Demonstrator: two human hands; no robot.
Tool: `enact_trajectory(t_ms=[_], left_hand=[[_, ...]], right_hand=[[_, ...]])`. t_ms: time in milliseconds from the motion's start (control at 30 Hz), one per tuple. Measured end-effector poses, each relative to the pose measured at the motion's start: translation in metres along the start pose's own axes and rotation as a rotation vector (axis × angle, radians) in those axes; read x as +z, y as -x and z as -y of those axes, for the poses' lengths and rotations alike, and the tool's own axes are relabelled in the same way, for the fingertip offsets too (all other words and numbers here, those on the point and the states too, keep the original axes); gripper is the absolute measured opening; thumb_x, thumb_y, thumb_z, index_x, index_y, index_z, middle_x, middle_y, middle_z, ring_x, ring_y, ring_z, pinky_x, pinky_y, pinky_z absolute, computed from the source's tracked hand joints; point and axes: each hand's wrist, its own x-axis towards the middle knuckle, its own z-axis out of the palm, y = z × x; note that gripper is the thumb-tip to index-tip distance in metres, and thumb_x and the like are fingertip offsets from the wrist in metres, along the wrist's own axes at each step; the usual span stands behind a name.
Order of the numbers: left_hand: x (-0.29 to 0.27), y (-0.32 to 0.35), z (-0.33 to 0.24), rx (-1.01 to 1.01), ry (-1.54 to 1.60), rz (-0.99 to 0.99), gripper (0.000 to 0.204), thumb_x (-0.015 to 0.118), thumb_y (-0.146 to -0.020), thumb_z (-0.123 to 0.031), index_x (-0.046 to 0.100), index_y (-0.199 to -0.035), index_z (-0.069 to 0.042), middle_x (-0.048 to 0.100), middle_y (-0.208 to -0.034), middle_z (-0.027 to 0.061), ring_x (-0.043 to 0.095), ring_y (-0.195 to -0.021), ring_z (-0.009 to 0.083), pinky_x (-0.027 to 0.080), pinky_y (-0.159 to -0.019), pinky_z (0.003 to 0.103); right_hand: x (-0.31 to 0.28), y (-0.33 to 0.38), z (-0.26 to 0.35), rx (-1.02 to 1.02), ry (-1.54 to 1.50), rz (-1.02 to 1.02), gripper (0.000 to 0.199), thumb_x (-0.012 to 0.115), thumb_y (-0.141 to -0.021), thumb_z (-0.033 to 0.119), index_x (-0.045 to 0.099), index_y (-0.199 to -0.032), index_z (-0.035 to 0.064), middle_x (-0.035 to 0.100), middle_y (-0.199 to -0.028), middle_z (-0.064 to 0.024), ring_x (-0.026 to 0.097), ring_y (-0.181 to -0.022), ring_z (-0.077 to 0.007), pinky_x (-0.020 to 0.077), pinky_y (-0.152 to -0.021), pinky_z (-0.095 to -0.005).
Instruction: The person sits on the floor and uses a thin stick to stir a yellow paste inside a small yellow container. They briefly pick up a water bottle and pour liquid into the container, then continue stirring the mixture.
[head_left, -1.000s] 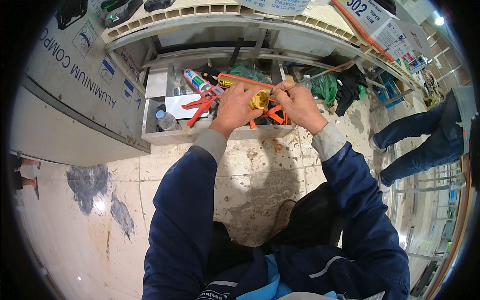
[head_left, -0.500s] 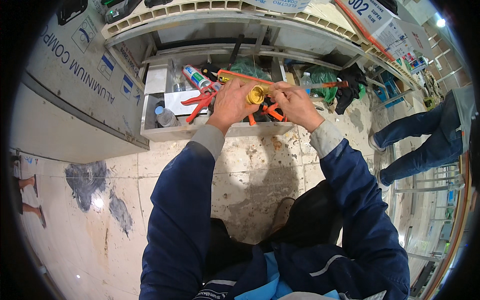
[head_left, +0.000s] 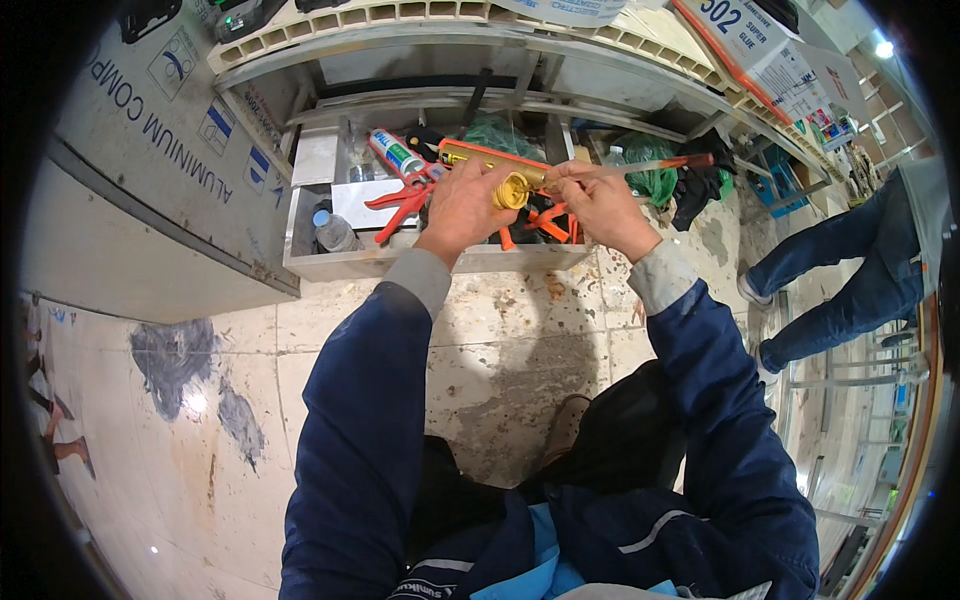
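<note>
Hands meet over the metal tray (head_left: 440, 264): left hand (head_left: 462, 205) clamped on a brass fitting (head_left: 513, 189), right hand (head_left: 600, 205) pinching a thin rod (head_left: 650, 166); a red-and-white sealant tube (head_left: 392, 154) lies at the tray's back-left corner.

A shallow grey metal tray (head_left: 440, 262) sits on the worn stone-tile floor (head_left: 500, 350). In it lie a clear plastic bottle with a blue cap (head_left: 333, 231), a sealant cartridge (head_left: 396, 156), orange clamps (head_left: 400, 203) and a flat pale sheet (head_left: 366, 203). A grey panel (head_left: 140, 170) leans beside the tray.
</note>
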Motion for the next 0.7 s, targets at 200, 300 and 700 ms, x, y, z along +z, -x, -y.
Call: enact_trajectory(t_ms=[200,300,700], left_hand=[[0.001,0.0,0.0,0.04,-0.009,-0.028,0.063,0.089,-0.078,-0.032,0.07,-0.137,-0.019,0.065,-0.115,0.012,0.063,-0.112,0.0342,0.051,-0.096,0.048],[0.003,0.0,0.002,0.068,0.016,-0.054,0.063,0.09,-0.079,-0.032,0.069,-0.137,-0.019,0.066,-0.117,0.0117,0.063,-0.114,0.0344,0.05,-0.099,0.048],[0.008,0.002,0.01,0.102,0.034,-0.054,0.063,0.09,-0.08,-0.029,0.067,-0.139,-0.022,0.066,-0.122,0.0084,0.063,-0.119,0.0321,0.05,-0.104,0.048]], right_hand=[[0.012,-0.002,-0.007,-0.247,0.066,-0.115,0.024,0.06,-0.106,0.016,0.074,-0.115,-0.0022,0.078,-0.097,-0.0154,0.073,-0.081,-0.0276,0.0574,-0.076,-0.0382],[0.015,0.0,-0.01,-0.193,0.062,-0.021,0.023,0.063,-0.107,0.016,0.075,-0.116,-0.0009,0.077,-0.097,-0.0162,0.073,-0.083,-0.0278,0.0573,-0.077,-0.0383],[0.015,-0.001,-0.006,-0.196,0.091,-0.048,0.023,0.065,-0.099,0.018,0.079,-0.11,0.0039,0.075,-0.087,-0.0163,0.073,-0.08,-0.0269,0.0558,-0.074,-0.037]])
